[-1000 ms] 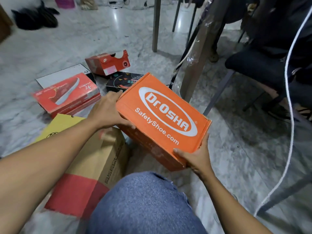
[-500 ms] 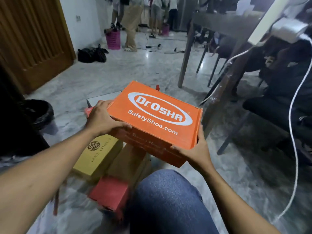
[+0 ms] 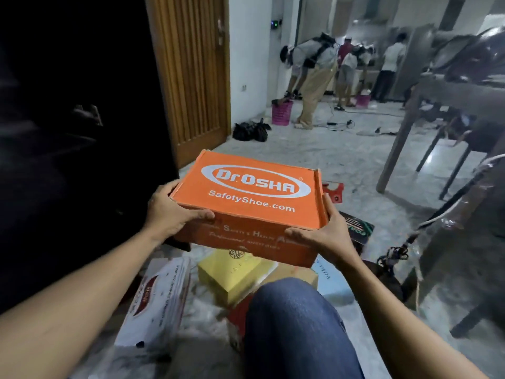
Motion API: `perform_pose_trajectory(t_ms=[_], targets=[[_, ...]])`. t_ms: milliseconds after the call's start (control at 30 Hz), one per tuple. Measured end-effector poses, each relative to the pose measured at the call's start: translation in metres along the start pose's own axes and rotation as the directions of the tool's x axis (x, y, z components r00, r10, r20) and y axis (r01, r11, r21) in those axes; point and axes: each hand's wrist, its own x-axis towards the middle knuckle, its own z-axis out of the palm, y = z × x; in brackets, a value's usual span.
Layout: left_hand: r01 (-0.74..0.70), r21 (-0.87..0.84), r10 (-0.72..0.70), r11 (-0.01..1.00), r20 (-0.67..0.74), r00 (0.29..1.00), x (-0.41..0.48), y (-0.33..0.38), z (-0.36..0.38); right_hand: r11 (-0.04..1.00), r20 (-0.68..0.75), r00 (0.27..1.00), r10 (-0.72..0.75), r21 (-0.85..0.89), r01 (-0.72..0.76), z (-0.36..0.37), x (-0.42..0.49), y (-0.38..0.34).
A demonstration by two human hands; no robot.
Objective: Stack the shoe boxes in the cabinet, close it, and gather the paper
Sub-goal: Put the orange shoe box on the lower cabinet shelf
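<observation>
An orange Dr.Osha shoe box (image 3: 254, 198) is held level above the floor, lid up. My left hand (image 3: 172, 214) grips its left near corner, and my right hand (image 3: 325, 233) grips its right near corner. A dark cabinet (image 3: 76, 132) fills the left side; its inside is too dark to make out. Below the held box lie a yellow shoe box (image 3: 232, 277), a white and red shoe box (image 3: 158, 299), a pale blue box (image 3: 330, 280), a dark box with green print (image 3: 358, 228) and a red box (image 3: 332, 190).
My knee in blue jeans (image 3: 297, 329) is bent in the foreground. A wooden door (image 3: 191, 69) stands beside the cabinet. Table legs (image 3: 396, 149) and a white cable (image 3: 448, 206) are at right. Several people (image 3: 314, 75), pink baskets (image 3: 281, 113) and a black bag (image 3: 251, 131) are farther back.
Both hands have lifted the orange box and swung it left toward the dark cabinet. My view has turned left and upward, bringing the cabinet and door in.
</observation>
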Motion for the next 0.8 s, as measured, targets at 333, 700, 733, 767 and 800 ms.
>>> perform_pose_trajectory(t_ms=[333, 700, 733, 767, 800], targets=[[0.054, -0.020, -0.057, 0.998, -0.295, 0.954, -0.091, 0.001, -0.202, 0.980, 0.392, 0.902, -0.179, 0.150, 0.129, 0.143, 0.006, -0.107], [0.177, -0.171, -0.234, 0.969, -0.423, 0.875, -0.106, -0.058, -0.276, 0.996, 0.599, 0.796, -0.088, 0.030, 0.087, 0.249, 0.022, -0.160], [0.204, -0.182, -0.263, 0.962, -0.417, 0.870, -0.102, -0.066, -0.276, 0.997, 0.608, 0.791, -0.073, 0.019, 0.078, 0.257, 0.027, -0.157], [0.229, -0.202, -0.294, 0.952, -0.410, 0.863, -0.098, -0.076, -0.275, 0.998, 0.627, 0.776, -0.060, 0.016, 0.065, 0.266, 0.033, -0.153], [0.254, -0.231, -0.330, 0.939, -0.405, 0.853, -0.094, -0.086, -0.274, 0.998, 0.642, 0.765, -0.050, 0.012, 0.055, 0.278, 0.041, -0.149]])
